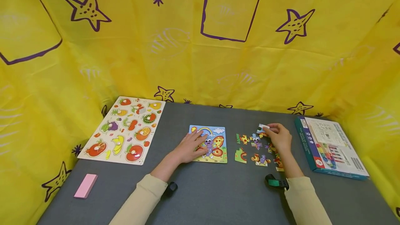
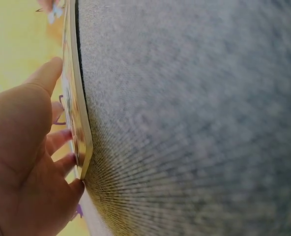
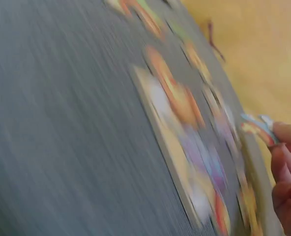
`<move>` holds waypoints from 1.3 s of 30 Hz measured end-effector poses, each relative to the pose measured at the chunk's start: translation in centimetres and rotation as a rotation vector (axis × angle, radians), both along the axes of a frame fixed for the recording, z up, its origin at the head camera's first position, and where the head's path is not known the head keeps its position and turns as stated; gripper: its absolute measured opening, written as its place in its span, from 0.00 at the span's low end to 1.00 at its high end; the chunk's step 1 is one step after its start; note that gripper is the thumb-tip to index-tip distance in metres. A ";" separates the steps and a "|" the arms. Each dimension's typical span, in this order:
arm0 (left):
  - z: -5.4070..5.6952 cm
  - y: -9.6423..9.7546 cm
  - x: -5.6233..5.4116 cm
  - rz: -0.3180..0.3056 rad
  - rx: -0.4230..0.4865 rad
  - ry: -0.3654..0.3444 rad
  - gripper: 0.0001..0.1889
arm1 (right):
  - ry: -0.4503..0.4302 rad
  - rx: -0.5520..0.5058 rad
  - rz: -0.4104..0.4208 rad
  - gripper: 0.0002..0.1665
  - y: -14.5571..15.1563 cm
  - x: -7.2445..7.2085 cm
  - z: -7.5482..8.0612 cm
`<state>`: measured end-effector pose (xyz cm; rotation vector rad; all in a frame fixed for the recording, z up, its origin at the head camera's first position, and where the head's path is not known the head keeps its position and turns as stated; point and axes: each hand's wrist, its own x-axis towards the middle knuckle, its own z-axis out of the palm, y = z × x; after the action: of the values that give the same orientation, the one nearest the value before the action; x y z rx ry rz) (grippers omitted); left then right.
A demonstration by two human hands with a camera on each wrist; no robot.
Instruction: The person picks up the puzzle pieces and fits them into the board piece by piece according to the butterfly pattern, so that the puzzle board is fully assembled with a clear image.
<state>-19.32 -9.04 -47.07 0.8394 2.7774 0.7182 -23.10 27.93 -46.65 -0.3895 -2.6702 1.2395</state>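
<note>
One puzzle piece (image 1: 260, 131) sits pinched between thumb and fingers of the right hand (image 1: 280, 139), at twelve o'clock from the loose pieces (image 1: 256, 144) on the grey counter (image 1: 225, 193). The left hand (image 1: 189, 146) rests on the butterfly board (image 1: 218, 152), fingers relaxed and spread, with those pieces at the board's three o'clock and a flat box (image 1: 342, 148) farther that way. From the butterfly board, a fruit board (image 1: 125, 133) lies at nine o'clock and a pink block (image 1: 85, 185) at eight.
</note>
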 end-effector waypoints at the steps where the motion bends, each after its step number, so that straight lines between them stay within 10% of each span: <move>1: 0.0 0.0 0.0 0.004 -0.009 -0.005 0.33 | 0.001 -0.032 0.017 0.25 -0.9 0.0 0.1; 12: 0.3 0.7 0.1 0.005 -0.077 0.021 0.31 | -0.089 -0.325 0.326 0.20 -10.6 -0.6 0.3; 39: 0.4 2.2 0.1 0.090 -0.253 0.005 0.34 | -0.004 0.075 0.385 0.12 -13.9 -2.1 -0.6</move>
<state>-19.24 -6.88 -46.67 0.6723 2.8446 0.3647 -25.17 14.06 -47.25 0.1426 -2.8743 1.2220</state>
